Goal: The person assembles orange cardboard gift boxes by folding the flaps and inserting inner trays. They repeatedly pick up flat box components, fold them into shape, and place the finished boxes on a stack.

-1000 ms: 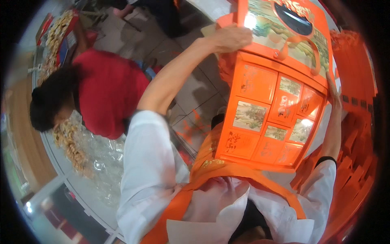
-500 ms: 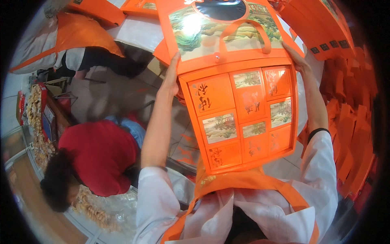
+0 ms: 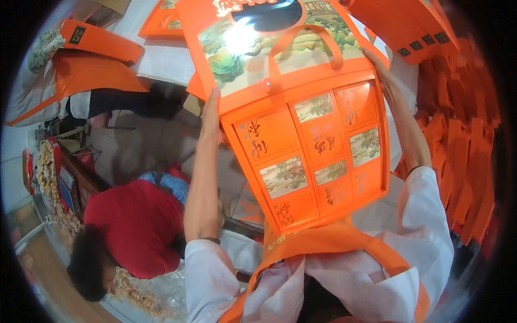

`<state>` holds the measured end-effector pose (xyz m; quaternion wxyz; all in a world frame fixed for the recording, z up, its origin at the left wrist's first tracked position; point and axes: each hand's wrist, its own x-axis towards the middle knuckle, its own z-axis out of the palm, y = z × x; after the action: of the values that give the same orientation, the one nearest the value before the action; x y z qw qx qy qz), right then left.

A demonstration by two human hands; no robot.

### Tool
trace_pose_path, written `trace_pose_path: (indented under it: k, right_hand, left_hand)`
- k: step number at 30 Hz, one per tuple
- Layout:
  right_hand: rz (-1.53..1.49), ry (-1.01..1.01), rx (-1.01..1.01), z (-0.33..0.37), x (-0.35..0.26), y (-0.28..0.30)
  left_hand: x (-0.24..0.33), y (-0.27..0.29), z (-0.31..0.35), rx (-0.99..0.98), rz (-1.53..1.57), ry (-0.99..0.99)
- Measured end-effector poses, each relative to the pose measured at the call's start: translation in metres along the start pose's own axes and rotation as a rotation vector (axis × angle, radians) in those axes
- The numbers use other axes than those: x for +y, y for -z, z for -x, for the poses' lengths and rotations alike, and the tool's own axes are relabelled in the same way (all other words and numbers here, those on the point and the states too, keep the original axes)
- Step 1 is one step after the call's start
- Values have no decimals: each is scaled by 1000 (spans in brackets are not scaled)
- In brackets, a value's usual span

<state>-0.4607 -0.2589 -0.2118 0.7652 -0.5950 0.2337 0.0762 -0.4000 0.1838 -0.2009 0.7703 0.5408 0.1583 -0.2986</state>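
An orange gift box [image 3: 249,202] is held up in front of my chest, tilted, with its lid [image 3: 350,49] folded back at the far side. The lid carries a landscape print, a dark oval window and an orange carrying strap [image 3: 275,67]. Inside sit several small orange boxes [image 3: 272,133], some with landscape pictures, fitted in rows. My left hand [image 3: 211,112] is closed against the box's left side near the lid fold. On the opposite side, my right hand [image 3: 385,75] grips the edge. The undersides of both grips are hidden.
At lower left a person in a red top [image 3: 132,226] bends over a surface with tan pieces and clear wrapping. Another person in an orange apron [image 3: 89,74] is at upper left. Orange cartons [image 3: 404,24] and many folded orange pieces [image 3: 458,167] are stacked at right.
The gift box has shifted slightly left in view and tilted a little, with both my hands still on it. More of an orange box shows by the person at upper left.
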Motion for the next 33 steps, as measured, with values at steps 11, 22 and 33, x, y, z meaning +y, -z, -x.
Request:
trace_pose_path:
  k: [11,22,33]
  right_hand:
    - [-12,94,142,8,4,-11]
    - [-43,116,196,17,24,-4]
    - [-101,195,283,33,20,-27]
  left_hand:
    - [-20,15,-15,-64,-112,-270]
    - [-14,12,18,-22,-288,-425]
    - [-8,6,15,-89,22,-131]
